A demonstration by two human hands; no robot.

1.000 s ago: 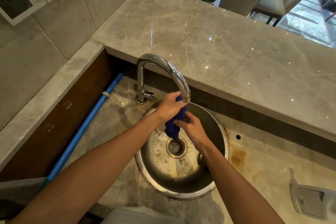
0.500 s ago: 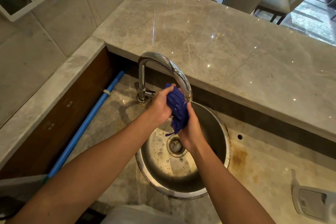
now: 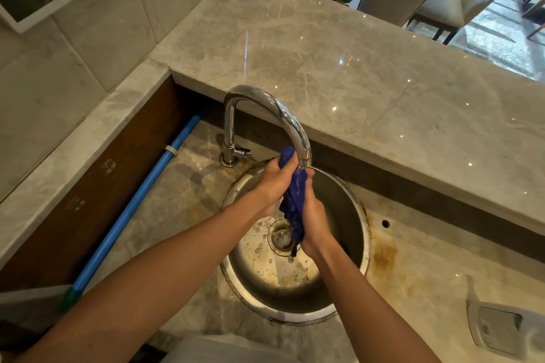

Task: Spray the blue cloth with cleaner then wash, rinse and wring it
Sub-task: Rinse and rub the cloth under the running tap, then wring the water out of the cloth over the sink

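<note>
Two bare forearms reach over a round metal sink (image 3: pixel 358 233). The left hand (image 3: pixel 272 183) and right hand (image 3: pixel 314 215) squeeze a dark blue cloth (image 3: pixel 295 200), bunched into a wet rope, beneath the curved tap (image 3: pixel 283 115).

Blue pipe (image 3: pixel 138 200), grey device (image 3: pixel 507 328)

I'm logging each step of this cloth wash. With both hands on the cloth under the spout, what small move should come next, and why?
Probably twist the two hands in opposite directions. The blue cloth is bunched into a rope between the left hand and right hand, its tail hanging over the drain of the sink, so squeezed water would fall straight in.
</note>
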